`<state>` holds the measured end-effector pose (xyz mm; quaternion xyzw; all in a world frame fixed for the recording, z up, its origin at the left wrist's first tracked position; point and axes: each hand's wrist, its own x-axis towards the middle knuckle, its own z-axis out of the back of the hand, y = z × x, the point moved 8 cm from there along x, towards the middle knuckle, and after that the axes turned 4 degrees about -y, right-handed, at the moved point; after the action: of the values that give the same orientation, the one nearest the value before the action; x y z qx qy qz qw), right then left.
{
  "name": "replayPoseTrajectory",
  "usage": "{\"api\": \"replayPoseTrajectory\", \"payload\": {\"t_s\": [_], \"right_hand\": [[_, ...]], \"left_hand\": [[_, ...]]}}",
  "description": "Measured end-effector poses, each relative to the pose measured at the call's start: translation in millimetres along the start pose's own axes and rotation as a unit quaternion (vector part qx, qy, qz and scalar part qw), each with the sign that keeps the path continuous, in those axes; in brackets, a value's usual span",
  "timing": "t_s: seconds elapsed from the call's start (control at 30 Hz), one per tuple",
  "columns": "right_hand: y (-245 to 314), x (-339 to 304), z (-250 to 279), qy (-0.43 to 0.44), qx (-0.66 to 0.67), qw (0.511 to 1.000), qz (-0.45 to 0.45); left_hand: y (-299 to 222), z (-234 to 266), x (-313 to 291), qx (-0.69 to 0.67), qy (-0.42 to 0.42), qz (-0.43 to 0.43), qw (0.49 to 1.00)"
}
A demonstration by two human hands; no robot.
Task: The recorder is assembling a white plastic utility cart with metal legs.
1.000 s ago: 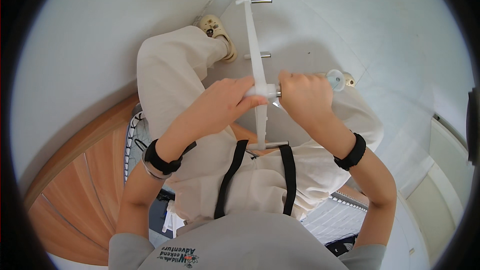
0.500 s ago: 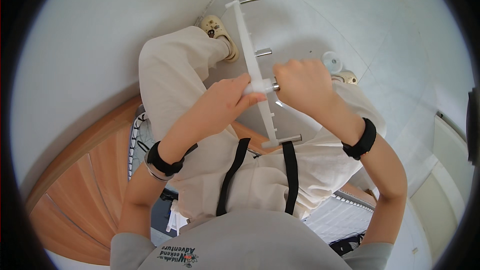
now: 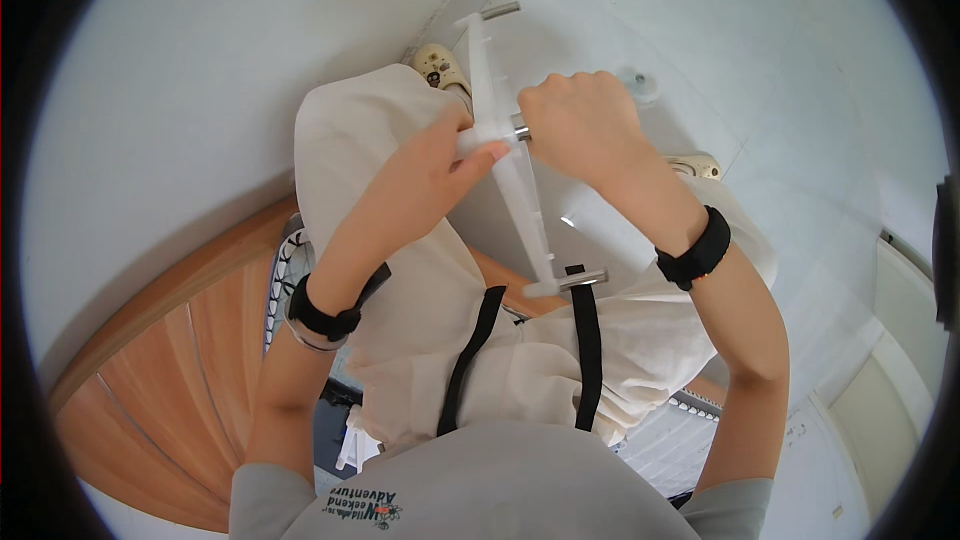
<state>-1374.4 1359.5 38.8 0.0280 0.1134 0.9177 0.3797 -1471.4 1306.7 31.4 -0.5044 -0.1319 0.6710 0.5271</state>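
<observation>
A long white plastic bar (image 3: 520, 202) with small pegs slants between my knees. Metal tubes stick out to its right, one at the far end (image 3: 502, 10) and one at the near end (image 3: 585, 278). My left hand (image 3: 425, 165) is closed round the bar's white fitting (image 3: 492, 135), its thumb pressed along the near side. On the right of that fitting, my right hand (image 3: 585, 125) makes a fist round a metal tube (image 3: 521, 127), of which only a short end shows next to the bar. That tube's other end is hidden in the fist.
I sit with knees apart, the white wall (image 3: 220, 70) at the left. A round clear object (image 3: 642, 85) lies on the pale floor (image 3: 780, 130) beyond my right hand. Brown wooden slats (image 3: 170, 380) are at the lower left, and pale panels (image 3: 885, 380) stand at the right.
Both hands have moved away from me and a little left with the bar. The bar's slant has changed, and my right fist covers the middle tube that showed before.
</observation>
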Motion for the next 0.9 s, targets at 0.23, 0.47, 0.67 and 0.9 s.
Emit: {"api": "replayPoseTrajectory", "payload": {"t_s": [0.23,0.47,0.67,0.9], "right_hand": [[22.7,-6.5,-1.6,-0.057,0.054,0.997,0.002],[8.1,-10.0,-3.9,-0.045,0.011,0.999,-0.006],[0.8,-11.2,0.9,0.012,-0.011,0.999,-0.051],[-7.1,-19.3,2.2,-0.037,-0.011,0.998,-0.055]], "left_hand": [[-34.9,-11.2,-16.2,0.284,-0.124,-0.281,0.908],[-37.8,-25.3,-6.1,0.278,-0.188,-0.243,0.910],[-47.8,-21.8,-3.9,0.264,-0.255,-0.280,0.887],[-52.4,-24.8,4.7,0.196,-0.191,-0.341,0.899]]}}
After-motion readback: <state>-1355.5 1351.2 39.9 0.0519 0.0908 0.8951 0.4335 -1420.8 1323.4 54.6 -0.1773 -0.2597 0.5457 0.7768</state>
